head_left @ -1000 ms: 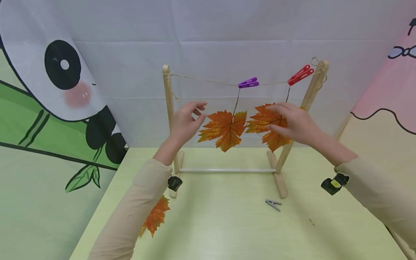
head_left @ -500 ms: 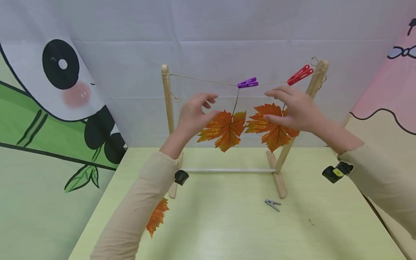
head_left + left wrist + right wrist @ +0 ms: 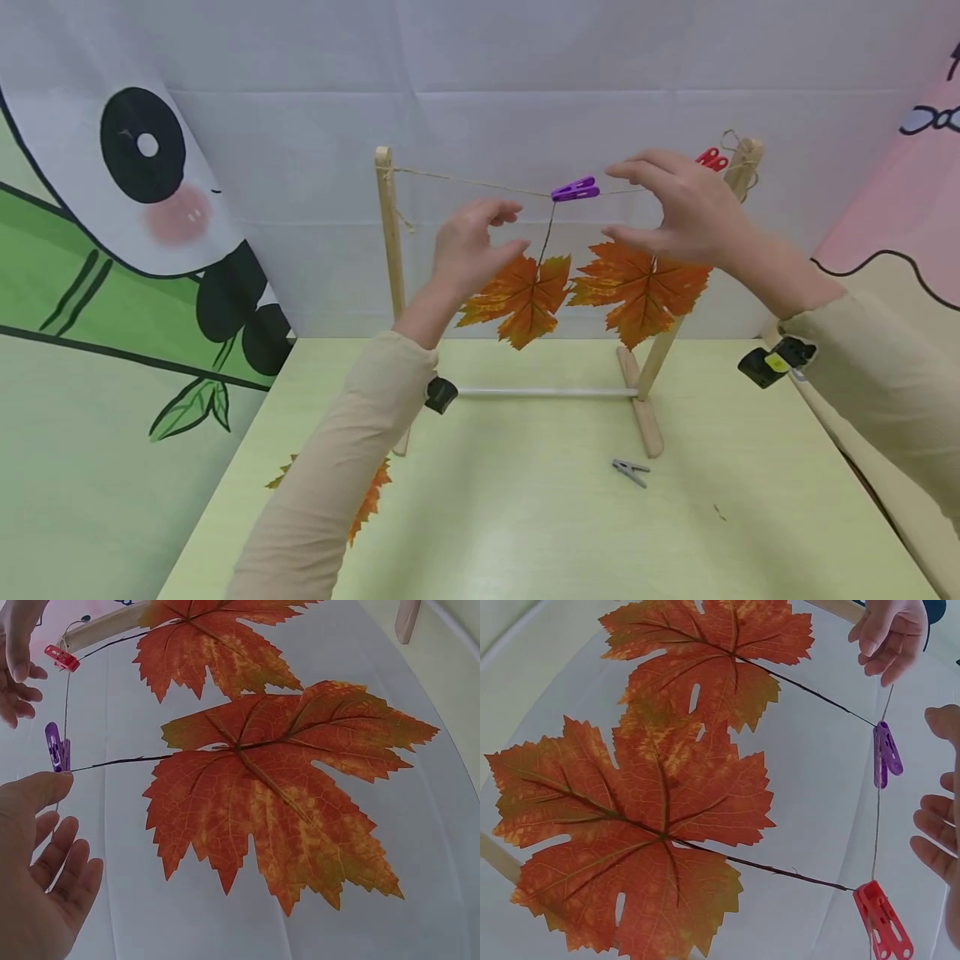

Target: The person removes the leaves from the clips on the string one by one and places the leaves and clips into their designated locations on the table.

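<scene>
Two orange maple leaves hang by their stems from a string [image 3: 472, 179]. A purple clothespin [image 3: 575, 189] clips the left leaf [image 3: 525, 304], and a red clothespin [image 3: 883, 921] clips the right leaf [image 3: 641, 292]. My left hand [image 3: 476, 250] is beside the left leaf's stem, thumb and fingers apart, holding nothing. In the left wrist view its thumb overlaps the purple clothespin's lower end. My right hand [image 3: 682, 208] is raised in front of the string with thumb and fingers spread, partly covering the red clothespin in the head view. Nothing is between its fingers.
Wooden posts [image 3: 388, 225] hold up the string, with a white rod [image 3: 547, 392] low between them. A grey clothespin [image 3: 630, 472] lies on the table [image 3: 510, 517]. Another leaf [image 3: 371, 500] lies at the left, partly under my sleeve. A pale cloth [image 3: 300, 133] hangs behind.
Both hands have risen toward the string. The left has also shifted right, closer to the left leaf's stem. The right has gone from in front of the right leaf to the red clothespin's height.
</scene>
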Available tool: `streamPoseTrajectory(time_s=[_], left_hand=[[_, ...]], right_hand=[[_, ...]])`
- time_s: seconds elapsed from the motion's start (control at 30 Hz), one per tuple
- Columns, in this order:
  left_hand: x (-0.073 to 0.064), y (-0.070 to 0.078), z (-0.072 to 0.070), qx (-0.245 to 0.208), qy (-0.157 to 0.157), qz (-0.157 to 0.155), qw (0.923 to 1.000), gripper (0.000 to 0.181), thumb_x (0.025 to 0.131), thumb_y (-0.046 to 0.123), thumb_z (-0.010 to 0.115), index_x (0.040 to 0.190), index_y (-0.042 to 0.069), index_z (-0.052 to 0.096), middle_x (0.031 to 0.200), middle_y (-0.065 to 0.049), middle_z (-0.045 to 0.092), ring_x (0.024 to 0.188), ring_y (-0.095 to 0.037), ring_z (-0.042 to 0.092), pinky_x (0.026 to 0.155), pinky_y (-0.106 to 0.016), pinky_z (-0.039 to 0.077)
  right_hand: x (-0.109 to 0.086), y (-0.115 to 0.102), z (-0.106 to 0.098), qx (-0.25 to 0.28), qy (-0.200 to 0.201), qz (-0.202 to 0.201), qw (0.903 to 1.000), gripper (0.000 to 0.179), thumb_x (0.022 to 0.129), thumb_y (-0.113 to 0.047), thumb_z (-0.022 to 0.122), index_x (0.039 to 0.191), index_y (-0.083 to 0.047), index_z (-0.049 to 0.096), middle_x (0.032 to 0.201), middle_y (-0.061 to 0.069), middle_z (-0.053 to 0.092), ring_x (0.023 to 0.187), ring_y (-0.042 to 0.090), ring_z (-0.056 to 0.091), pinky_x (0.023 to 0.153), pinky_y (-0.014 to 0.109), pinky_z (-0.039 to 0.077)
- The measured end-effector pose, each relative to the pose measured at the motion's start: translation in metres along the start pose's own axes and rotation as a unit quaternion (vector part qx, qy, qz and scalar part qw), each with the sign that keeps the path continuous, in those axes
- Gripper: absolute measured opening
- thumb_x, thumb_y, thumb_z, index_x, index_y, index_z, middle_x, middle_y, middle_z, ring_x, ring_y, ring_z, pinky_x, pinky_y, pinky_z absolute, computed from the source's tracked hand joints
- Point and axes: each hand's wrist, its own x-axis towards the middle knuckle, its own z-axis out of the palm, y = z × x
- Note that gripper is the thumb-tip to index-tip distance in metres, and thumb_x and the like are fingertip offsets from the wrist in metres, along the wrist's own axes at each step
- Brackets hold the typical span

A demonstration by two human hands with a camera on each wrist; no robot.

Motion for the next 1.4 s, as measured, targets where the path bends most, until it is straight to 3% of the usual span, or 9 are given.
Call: streamPoseTrajectory(time_s=[0.27,0.8,1.2,1.4], left_hand=[[0.004,0.002,0.012,-0.017,-0.014,-0.04,0.999,0.038,0.081,0.022,0.068,0.116,0.01,0.06,0.109,-0.003,0.062,0.1,-0.017,0.055,0.084,-0.027,0.043],[0.007,0.004,0.035,-0.06,-0.056,-0.097,0.9919,0.038,0.084,0.021,0.065,0.12,0.011,0.056,0.11,-0.003,0.063,0.098,-0.014,0.059,0.086,-0.027,0.045],[0.013,0.005,0.043,-0.017,-0.078,-0.096,0.9922,0.036,0.086,0.024,0.062,0.12,0.013,0.056,0.106,0.0,0.065,0.095,-0.012,0.059,0.084,-0.027,0.045],[0.011,0.005,0.048,-0.034,-0.072,-0.096,0.9922,0.032,0.087,0.022,0.061,0.118,0.014,0.056,0.1,0.002,0.067,0.091,-0.011,0.061,0.087,-0.028,0.042]], right_hand=[[0.007,0.002,-0.002,-0.002,-0.003,0.005,1.0,0.057,0.066,-0.018,0.078,0.117,0.001,0.057,0.107,0.017,0.058,0.092,0.031,0.054,0.077,0.046,0.046],[0.008,0.003,0.002,0.022,-0.002,0.017,0.9996,0.054,0.068,-0.013,0.077,0.117,0.001,0.057,0.108,0.016,0.058,0.095,0.029,0.053,0.078,0.044,0.045],[0.009,0.005,0.004,0.041,0.006,0.041,0.9983,0.051,0.071,-0.011,0.076,0.117,0.0,0.057,0.108,0.014,0.058,0.093,0.027,0.053,0.073,0.04,0.046],[0.01,0.006,0.007,0.046,0.01,0.04,0.9981,0.048,0.073,-0.008,0.074,0.116,0.001,0.057,0.106,0.015,0.058,0.093,0.027,0.053,0.074,0.041,0.046]])
